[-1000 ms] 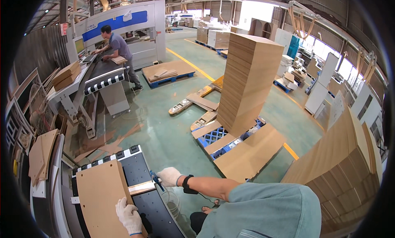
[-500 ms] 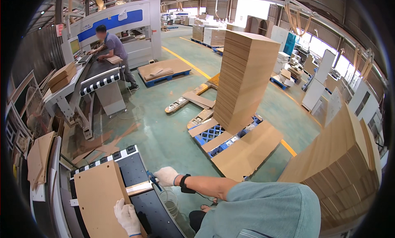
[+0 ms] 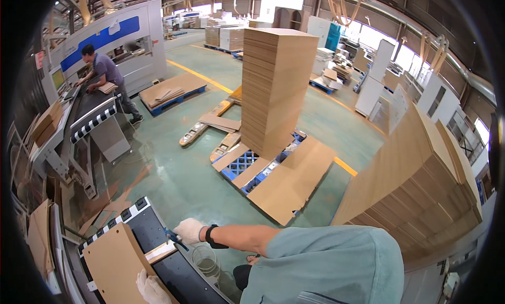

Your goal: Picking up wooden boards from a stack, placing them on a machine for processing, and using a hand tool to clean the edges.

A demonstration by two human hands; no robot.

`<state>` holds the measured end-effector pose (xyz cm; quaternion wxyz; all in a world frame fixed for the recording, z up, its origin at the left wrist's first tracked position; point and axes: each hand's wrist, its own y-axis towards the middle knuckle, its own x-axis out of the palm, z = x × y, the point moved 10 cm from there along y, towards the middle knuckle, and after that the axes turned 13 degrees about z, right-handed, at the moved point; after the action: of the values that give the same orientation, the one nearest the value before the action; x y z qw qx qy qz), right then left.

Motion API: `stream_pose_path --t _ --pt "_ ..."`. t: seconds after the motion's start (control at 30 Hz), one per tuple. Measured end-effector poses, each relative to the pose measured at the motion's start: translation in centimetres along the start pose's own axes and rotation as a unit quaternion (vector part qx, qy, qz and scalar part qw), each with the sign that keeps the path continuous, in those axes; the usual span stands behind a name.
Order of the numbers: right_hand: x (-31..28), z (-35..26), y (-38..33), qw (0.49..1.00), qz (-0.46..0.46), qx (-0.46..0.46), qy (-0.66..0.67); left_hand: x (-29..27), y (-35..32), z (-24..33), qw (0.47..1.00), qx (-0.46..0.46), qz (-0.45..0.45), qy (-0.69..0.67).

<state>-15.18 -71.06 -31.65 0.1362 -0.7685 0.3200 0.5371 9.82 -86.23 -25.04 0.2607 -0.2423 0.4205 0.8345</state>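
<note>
At the lower left, brown drilled boards (image 3: 113, 262) lie stacked on a dark worktable (image 3: 144, 225) with a black-and-white striped edge. My left hand (image 3: 151, 289), in a white knit glove, rests with outstretched fingers along the boards' near right edge; the lower picture edge cuts it off. My gloved right hand (image 3: 189, 231) is closed round a blue air blow gun (image 3: 172, 236), held just above the table's right side. Below it, a pale strip (image 3: 160, 251) crosses the tabletop beside the boards. A clear coiled hose (image 3: 206, 259) hangs under my right wrist.
A tall board stack (image 3: 276, 88) stands on a blue pallet (image 3: 258, 178) ahead, with a yellow pallet jack (image 3: 194, 130) behind. Another large board stack (image 3: 410, 172) rises at right. At far left a person (image 3: 102, 78) works at a machine (image 3: 115, 41). Scrap strips (image 3: 113, 199) litter the floor.
The view has swung right, so the surroundings sit farther left. Both hands keep nearly the same places relative to the boards and the worktable.
</note>
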Motion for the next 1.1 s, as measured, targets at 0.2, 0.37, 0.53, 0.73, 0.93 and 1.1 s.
stream_pose_path --t 0.2,0.37,0.53,0.73,0.93,1.1 --pt "-0.3 0.0 0.0 1.000 -0.014 0.010 0.001 -0.6 0.3 0.6 0.999 0.008 0.039 0.012" --pt "0.1 -0.4 0.2 1.000 -0.023 0.002 -0.003 -1.6 0.5 1.6 0.999 0.014 0.040 0.007" --pt "0.1 0.3 0.0 1.000 -0.015 0.012 -0.001 -1.3 1.0 2.8 0.999 0.026 0.020 0.008" --pt "0.2 -0.1 0.0 1.000 -0.019 0.012 0.001 -1.7 0.9 2.7 0.999 0.018 0.019 0.018" --pt "0.1 0.0 0.0 1.000 -0.021 0.011 0.001 -1.5 1.1 3.1 0.999 0.029 0.012 0.023" --pt "0.0 0.1 0.1 1.000 -0.009 0.011 0.000 -1.4 1.1 3.2 0.999 0.022 0.014 0.021"
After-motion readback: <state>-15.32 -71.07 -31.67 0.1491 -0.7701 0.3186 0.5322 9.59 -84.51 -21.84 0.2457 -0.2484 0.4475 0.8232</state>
